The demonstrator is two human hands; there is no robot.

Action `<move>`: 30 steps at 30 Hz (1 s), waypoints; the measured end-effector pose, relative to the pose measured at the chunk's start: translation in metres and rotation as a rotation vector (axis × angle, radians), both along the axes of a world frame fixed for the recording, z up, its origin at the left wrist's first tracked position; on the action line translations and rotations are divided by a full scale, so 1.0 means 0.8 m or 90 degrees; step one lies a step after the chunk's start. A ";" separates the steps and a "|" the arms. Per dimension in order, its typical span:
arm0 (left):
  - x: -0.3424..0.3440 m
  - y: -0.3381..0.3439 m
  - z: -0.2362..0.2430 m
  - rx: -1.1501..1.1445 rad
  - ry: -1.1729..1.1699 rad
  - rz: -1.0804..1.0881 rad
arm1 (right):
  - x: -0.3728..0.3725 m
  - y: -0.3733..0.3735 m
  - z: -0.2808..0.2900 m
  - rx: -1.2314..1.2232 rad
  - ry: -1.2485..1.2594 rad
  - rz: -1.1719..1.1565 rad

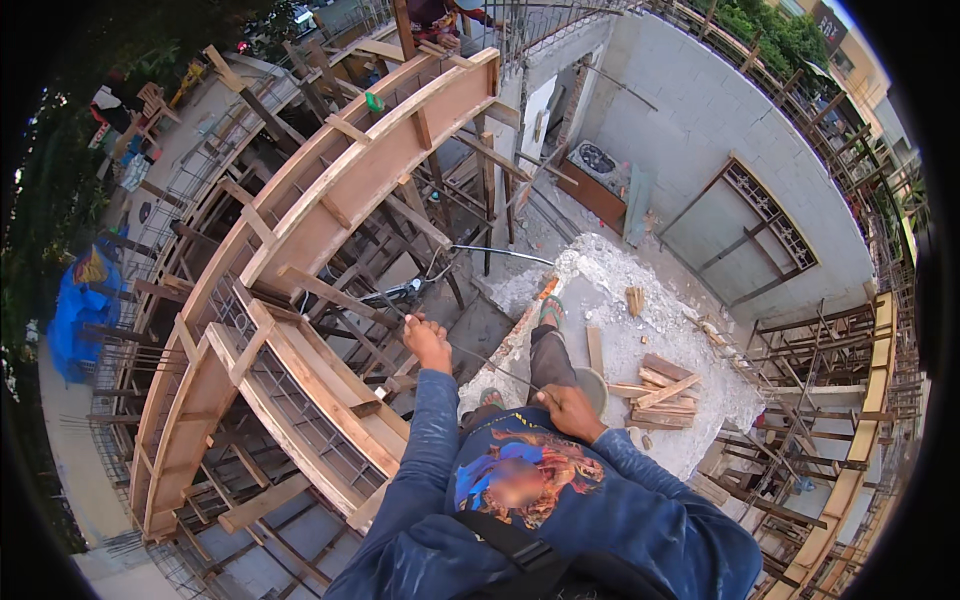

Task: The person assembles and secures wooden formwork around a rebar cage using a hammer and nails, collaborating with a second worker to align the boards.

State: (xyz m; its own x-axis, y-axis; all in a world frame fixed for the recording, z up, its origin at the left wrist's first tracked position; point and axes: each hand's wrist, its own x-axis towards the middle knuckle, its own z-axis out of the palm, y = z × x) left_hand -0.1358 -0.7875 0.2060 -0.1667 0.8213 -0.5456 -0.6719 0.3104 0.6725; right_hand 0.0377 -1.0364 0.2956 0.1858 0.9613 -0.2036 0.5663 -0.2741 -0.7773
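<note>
Held a thin dark rod (490,364), perhaps a bar or stiff cord, slantwise across the centre of the frame. Curled the left hand (428,341) into a tight fist at its upper-left end; closed the right hand (573,409) narrowly round the lower-right end, just in front of the navy shirt (600,510).

Found the curved formwork (375,165) at upper left well advanced, to judge by the boarded sides and the short battens (348,128) bridging the top. Saw steel reinforcement (289,400) inside the lower trough, left of centre, but no concrete there, so judged the form unfilled. Could not tell from one view how much handling of the rod remained.

Noted raw, pale-edged lumber and smooth reddish-brown plywood swept into a broad arc, with rough wooden props (487,200) beneath. Right of centre, saw a dusty concrete slab (640,340), crumbly and whitish at the edges, bearing splintery wood offcuts (665,395) and a small bundle of sticks (635,300). Glimpsed a round container (593,388) partly hidden behind the right hand. Stood in flip-flops (552,310). Saw, at upper right, a flat grey block wall (690,110) with an ornamental grille (768,213); at far left, a crumpled blue tarp (85,315).
</note>
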 end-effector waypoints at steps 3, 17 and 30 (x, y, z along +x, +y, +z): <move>-0.012 0.020 -0.019 -0.002 -0.112 0.014 | 0.028 0.012 0.020 -0.025 -0.047 -0.013; 0.148 0.104 -0.022 0.043 -0.103 -0.291 | 0.292 0.270 0.007 0.002 0.205 -0.050; 0.093 -0.151 -0.155 -0.336 0.408 -0.382 | 0.603 0.635 -0.029 0.286 0.195 -0.247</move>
State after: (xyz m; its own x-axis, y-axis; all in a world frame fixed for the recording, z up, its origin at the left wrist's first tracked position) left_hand -0.0616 -0.9084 0.0820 -0.1952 0.5462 -0.8146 0.1297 0.8377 0.5306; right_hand 0.5201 -0.5285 0.2722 0.5327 0.8401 0.1026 0.2274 -0.0253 -0.9735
